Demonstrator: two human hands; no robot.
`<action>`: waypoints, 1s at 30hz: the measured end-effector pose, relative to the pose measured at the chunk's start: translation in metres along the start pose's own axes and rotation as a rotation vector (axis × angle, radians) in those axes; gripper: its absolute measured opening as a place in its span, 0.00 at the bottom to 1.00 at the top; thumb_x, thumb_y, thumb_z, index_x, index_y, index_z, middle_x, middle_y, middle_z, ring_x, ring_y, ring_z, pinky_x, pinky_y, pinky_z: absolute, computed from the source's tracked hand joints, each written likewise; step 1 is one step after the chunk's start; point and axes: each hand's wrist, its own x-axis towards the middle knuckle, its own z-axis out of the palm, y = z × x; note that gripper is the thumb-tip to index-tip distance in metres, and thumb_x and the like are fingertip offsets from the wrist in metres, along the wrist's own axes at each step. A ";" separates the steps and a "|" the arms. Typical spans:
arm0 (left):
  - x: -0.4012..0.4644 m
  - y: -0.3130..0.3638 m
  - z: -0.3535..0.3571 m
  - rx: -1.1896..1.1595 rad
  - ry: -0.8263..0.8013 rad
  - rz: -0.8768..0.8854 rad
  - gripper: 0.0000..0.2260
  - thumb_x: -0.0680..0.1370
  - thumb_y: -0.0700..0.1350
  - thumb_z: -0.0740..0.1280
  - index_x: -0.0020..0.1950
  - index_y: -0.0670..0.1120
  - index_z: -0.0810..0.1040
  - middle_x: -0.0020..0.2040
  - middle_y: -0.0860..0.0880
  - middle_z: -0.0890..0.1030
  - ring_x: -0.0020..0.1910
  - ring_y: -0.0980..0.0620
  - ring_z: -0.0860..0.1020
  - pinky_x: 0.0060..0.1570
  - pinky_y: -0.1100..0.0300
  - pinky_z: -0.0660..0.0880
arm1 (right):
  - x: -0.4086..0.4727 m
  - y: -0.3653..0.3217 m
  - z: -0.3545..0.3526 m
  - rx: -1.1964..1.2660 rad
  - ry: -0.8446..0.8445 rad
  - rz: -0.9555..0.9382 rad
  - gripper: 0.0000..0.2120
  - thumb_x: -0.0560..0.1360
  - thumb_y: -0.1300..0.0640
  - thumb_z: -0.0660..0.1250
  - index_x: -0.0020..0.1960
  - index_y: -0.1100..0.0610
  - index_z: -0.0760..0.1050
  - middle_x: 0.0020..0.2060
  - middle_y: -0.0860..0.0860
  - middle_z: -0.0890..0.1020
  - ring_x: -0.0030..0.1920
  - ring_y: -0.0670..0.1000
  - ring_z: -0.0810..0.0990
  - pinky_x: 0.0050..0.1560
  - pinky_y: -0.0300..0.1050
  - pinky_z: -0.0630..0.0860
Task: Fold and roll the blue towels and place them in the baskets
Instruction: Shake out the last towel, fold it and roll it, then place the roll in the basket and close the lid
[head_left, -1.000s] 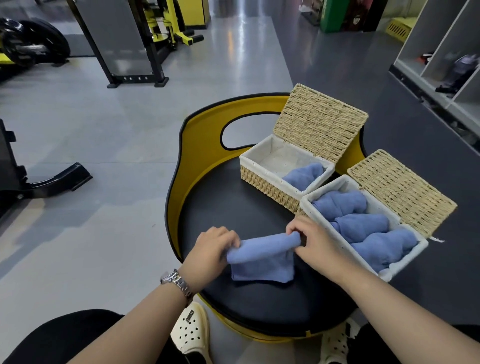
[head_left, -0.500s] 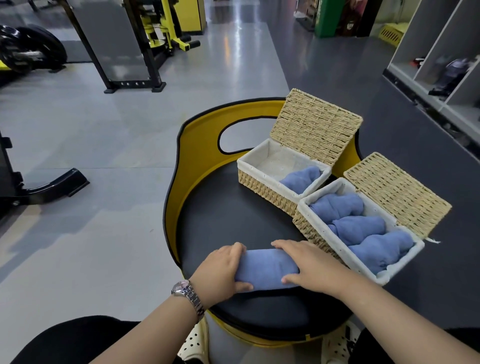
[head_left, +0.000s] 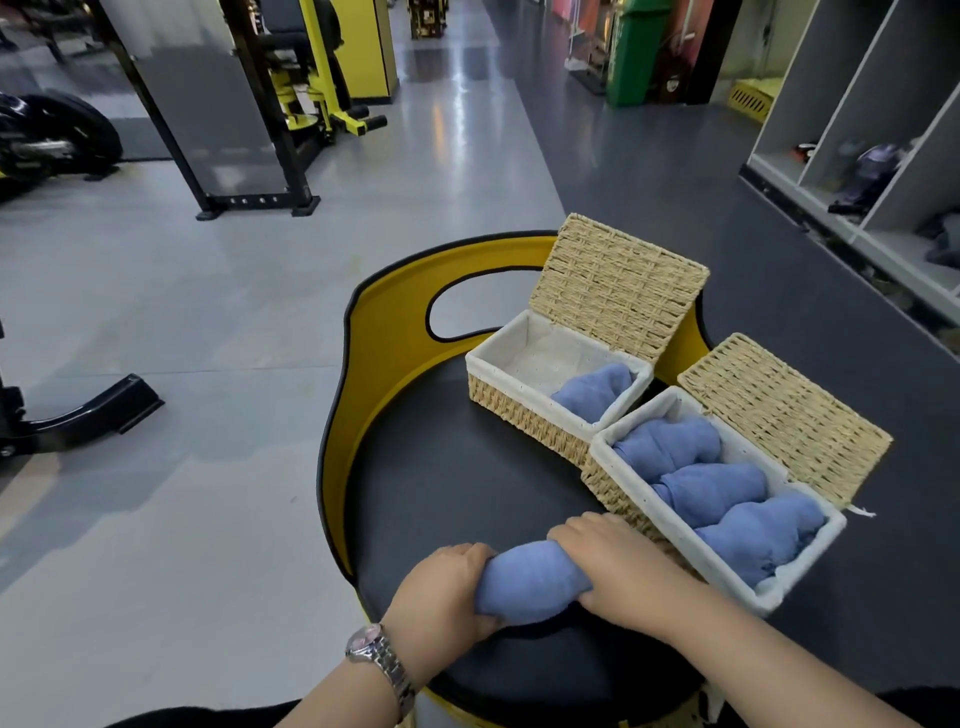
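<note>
Towel (head_left: 530, 582), rolled into a blue bundle, lay on the black seat (head_left: 457, 467) just short of the near basket (head_left: 691, 551), gripped at one end by the left hand (head_left: 441, 597) and at the other by the right hand (head_left: 623, 571), fingers curled over the cloth. Packed the near basket with three rolls; held one in the far basket (head_left: 519, 387), both lids open.

Round black seat (head_left: 457, 467) with a yellow back, standing on grey floor (head_left: 208, 312). On the seat: two wicker baskets (head_left: 524, 410), lids open, touching corner to corner at the right side, and a rolled blue towel (head_left: 530, 587) near the front edge, just beside the nearer basket (head_left: 613, 493).
</note>
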 end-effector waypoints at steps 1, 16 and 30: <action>0.000 0.004 -0.005 -0.038 0.046 0.003 0.22 0.69 0.54 0.67 0.61 0.54 0.72 0.56 0.55 0.77 0.55 0.54 0.75 0.49 0.65 0.68 | -0.001 0.003 -0.013 0.013 0.032 -0.007 0.16 0.69 0.58 0.66 0.57 0.54 0.73 0.52 0.52 0.76 0.54 0.55 0.74 0.53 0.47 0.68; 0.202 0.019 -0.140 -0.058 0.262 -0.026 0.16 0.68 0.48 0.69 0.54 0.48 0.75 0.49 0.49 0.80 0.45 0.49 0.80 0.38 0.59 0.74 | 0.183 0.118 -0.174 -0.138 -0.078 0.063 0.15 0.67 0.52 0.72 0.52 0.51 0.74 0.46 0.50 0.81 0.45 0.53 0.78 0.48 0.49 0.76; 0.292 0.013 -0.100 0.157 -0.178 -0.115 0.13 0.78 0.46 0.61 0.56 0.39 0.77 0.56 0.42 0.80 0.56 0.43 0.78 0.55 0.52 0.74 | 0.242 0.144 -0.094 -0.550 -0.025 -0.118 0.13 0.72 0.58 0.64 0.55 0.53 0.68 0.55 0.50 0.77 0.60 0.52 0.72 0.61 0.50 0.59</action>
